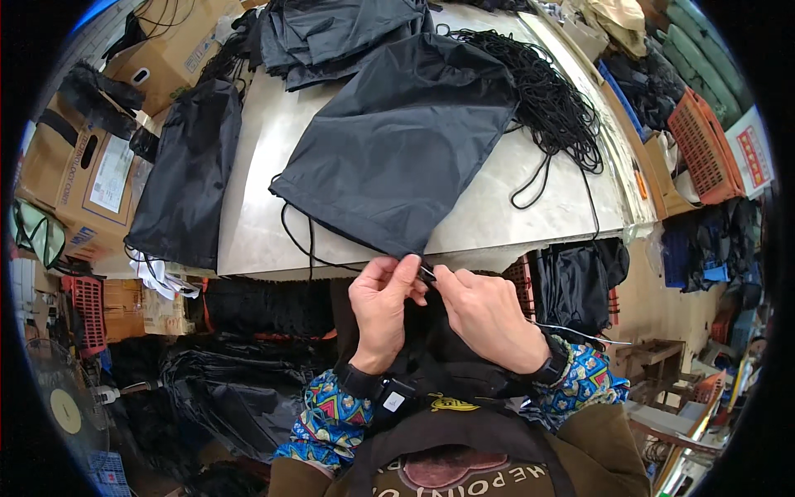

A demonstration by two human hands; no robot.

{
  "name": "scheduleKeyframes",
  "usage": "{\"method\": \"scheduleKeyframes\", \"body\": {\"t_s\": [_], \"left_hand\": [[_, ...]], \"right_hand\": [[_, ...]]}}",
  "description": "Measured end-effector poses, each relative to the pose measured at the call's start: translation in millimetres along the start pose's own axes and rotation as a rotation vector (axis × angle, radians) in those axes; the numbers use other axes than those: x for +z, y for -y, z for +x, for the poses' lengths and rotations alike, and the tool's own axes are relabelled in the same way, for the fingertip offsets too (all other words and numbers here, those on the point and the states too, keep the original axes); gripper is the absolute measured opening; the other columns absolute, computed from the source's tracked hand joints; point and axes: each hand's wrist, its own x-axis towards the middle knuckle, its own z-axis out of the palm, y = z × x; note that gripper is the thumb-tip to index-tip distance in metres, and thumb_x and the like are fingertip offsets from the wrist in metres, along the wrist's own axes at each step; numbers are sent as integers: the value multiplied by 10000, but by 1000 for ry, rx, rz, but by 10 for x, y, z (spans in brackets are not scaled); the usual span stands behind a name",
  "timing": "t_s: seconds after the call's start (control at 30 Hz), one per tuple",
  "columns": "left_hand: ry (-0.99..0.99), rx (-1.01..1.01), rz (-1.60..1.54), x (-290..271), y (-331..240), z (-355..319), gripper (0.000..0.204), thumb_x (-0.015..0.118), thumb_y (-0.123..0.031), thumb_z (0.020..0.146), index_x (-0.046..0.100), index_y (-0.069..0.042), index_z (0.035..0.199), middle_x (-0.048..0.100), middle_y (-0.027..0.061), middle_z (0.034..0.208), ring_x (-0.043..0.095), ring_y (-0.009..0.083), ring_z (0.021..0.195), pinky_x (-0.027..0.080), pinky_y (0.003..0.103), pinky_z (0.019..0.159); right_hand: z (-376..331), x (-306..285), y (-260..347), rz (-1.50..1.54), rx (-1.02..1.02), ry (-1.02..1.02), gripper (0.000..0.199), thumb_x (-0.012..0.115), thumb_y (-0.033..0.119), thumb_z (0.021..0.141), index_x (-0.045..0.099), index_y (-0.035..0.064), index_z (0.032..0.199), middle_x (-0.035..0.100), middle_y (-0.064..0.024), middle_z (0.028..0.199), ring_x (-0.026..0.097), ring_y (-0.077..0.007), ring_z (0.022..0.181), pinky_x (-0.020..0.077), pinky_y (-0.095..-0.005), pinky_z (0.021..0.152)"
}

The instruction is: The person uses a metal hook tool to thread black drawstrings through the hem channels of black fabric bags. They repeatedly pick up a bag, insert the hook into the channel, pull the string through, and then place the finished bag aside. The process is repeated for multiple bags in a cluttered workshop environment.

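A black drawstring bag lies flat on the pale worktable, its lower corner reaching over the near edge. My left hand pinches that corner between thumb and fingers. Close beside it, my right hand is closed on a thin, shiny piece, pressed to the same corner; the fingers hide most of it. A thin pale wire sticks out behind my right hand; whether it joins the shiny piece I cannot tell. Black cord loops from the bag's near edge toward my left hand.
A tangled heap of black cord lies at the table's right. More black bags are piled at the back, and another bag hangs over the left edge. Cardboard boxes stand left, an orange crate right, a fan lower left.
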Motion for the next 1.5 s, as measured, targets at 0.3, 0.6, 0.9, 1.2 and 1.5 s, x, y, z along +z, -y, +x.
{"method": "scheduleKeyframes", "body": {"t_s": [0.3,0.6,0.9,1.2,1.5], "left_hand": [[-90,25,10,-340,-269,302,191,644,-185,892,556,-69,769,520,-10,590,523,73,505,412,208,452],[-94,22,-87,-311,-244,435,215,552,-218,950,545,-81,784,571,8,631,533,78,484,430,207,419],[226,-75,176,-75,216,165,264,562,-264,944,613,-43,809,612,58,686,586,128,562,496,251,484],[61,8,45,21,47,323,228,560,-208,948,582,-70,768,553,-38,711,499,42,633,434,204,623],[241,719,856,130,179,68,73,562,-59,891,534,9,890,509,192,700,539,364,581,443,371,499]], "right_hand": [[-312,-515,-600,130,-30,32,145,627,67,807,631,56,951,575,-121,754,590,-316,650,481,-381,549],[-321,-419,-424,189,-36,64,286,634,81,819,582,15,1092,600,-164,912,597,-346,809,490,-380,677],[-233,-251,-395,351,93,-31,109,629,41,834,641,-42,905,630,-170,745,626,-261,642,476,-301,582],[-131,-58,-290,557,151,12,153,583,132,895,647,-2,859,611,-90,654,565,-194,562,431,-306,532],[529,-923,-276,536,-61,-462,309,578,149,915,551,-22,1171,643,-117,1056,582,-200,935,462,-295,804]]}}
